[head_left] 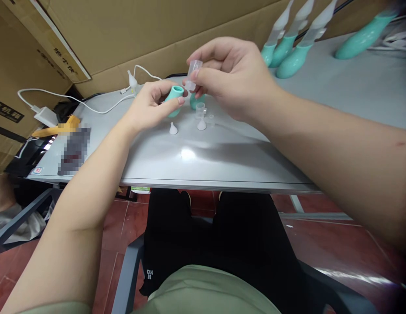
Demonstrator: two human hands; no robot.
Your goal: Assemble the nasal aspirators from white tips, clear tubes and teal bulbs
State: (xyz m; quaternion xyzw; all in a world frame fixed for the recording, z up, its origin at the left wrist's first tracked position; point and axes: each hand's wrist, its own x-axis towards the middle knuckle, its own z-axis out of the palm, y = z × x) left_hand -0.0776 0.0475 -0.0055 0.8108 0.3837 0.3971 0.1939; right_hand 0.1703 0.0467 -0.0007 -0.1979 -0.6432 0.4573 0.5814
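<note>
My left hand (153,102) is closed around a teal rubber bulb (175,96), its round opening facing up. Just right of it, my right hand (230,76) pinches a clear plastic tube (193,74) between thumb and fingers, tilted and apart from the bulb. Behind the fingers another teal bulb (196,102) stands on the table, partly hidden. In front of it are a clear plastic connector (200,109) and a white soft cone tip (202,124). A second white cone tip (173,128) stands below my left hand. A small clear piece (211,117) lies to the right.
Several assembled teal bulbs with white tips (291,61) stand at the back right of the grey table (229,161). A white cable (101,111) with a charger (46,116) and a yellow-handled tool (59,127) lie left. Cardboard (140,35) walls the back.
</note>
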